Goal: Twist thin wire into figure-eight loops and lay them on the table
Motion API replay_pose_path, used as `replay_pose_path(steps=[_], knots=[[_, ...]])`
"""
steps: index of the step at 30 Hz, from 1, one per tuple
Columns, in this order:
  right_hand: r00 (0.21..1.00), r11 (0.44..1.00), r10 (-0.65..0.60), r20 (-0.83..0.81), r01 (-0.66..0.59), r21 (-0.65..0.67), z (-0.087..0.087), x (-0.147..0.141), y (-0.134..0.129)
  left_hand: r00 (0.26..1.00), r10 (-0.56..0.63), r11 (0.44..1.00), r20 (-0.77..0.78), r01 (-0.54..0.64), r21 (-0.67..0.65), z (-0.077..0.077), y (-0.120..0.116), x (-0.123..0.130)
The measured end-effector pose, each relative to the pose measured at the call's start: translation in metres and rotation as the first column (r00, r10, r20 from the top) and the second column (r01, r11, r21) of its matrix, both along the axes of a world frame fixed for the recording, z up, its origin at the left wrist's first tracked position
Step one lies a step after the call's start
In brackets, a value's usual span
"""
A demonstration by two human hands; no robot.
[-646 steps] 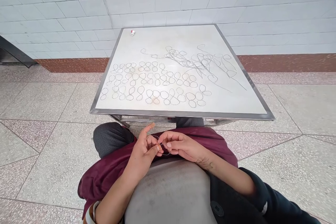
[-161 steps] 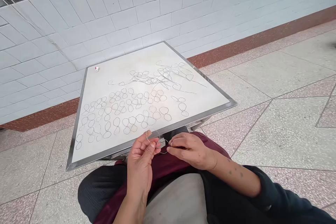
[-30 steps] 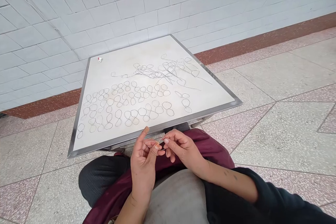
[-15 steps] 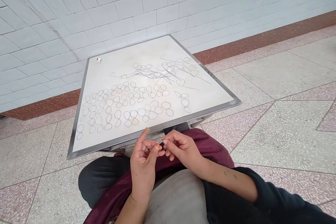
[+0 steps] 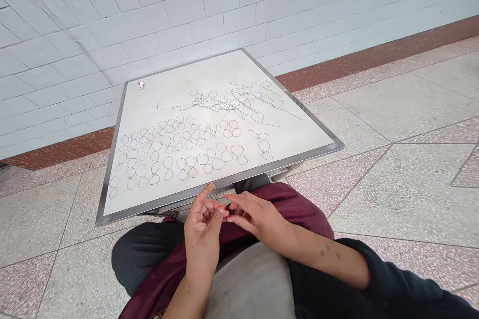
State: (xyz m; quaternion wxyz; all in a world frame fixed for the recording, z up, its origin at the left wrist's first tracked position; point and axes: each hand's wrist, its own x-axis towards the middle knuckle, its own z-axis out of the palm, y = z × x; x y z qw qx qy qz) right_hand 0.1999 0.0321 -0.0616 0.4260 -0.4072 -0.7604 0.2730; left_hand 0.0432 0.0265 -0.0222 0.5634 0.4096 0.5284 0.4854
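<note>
My left hand (image 5: 204, 234) is held palm up just off the table's near edge, with thumb and fingertips pinching a thin wire (image 5: 202, 214). Part of the wire curves across its fingers; the rest is hidden. Facing it, my right hand (image 5: 258, 217) has its fingers curled around the wire, thumb and forefinger somewhat apart and close to the left fingertips. Beyond both hands, several figure-eight wire pieces (image 5: 168, 168) lie in rows on the white table (image 5: 299, 134). A tangled heap of looped wires with straight tails (image 5: 220, 102) is farther back.
A small red-and-white item (image 5: 141, 85) sits at the table's far left corner. The table has a metal edge (image 5: 209, 184) and stands against a tiled wall (image 5: 220, 25). Maroon cloth (image 5: 299, 209) covers part of my lap, below the table's near edge.
My right thumb and forefinger have spread from a pinch, and the right hand has shifted slightly down. My left hand still pinches, almost unmoved. The table's wires look the same.
</note>
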Motion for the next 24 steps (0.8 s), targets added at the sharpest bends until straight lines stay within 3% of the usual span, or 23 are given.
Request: replay_pose_path(steps=[4,10,19,24], knots=[[0.999,0.998,0.008,0.04,-0.01,0.054,0.004,0.003,0.0,1.0,0.002,1.0,-0.025,-0.002,-0.027,0.002,0.001,0.0],[0.998,1.0,0.008,0.055,-0.008,0.0,0.009,0.005,-0.002,1.0,0.001,0.999,-0.017,-0.002,-0.044,0.008,0.002,0.002],[0.999,0.997,0.052,-0.002,-0.052,-0.062,0.005,0.009,-0.001,0.997,-0.017,1.0,-0.08,0.016,-0.007,0.005,0.007,-0.004],[0.994,0.992,0.013,-0.11,-0.027,-0.126,0.012,0.014,0.006,0.976,-0.203,0.979,-0.076,0.201,-0.035,0.011,0.014,-0.006]])
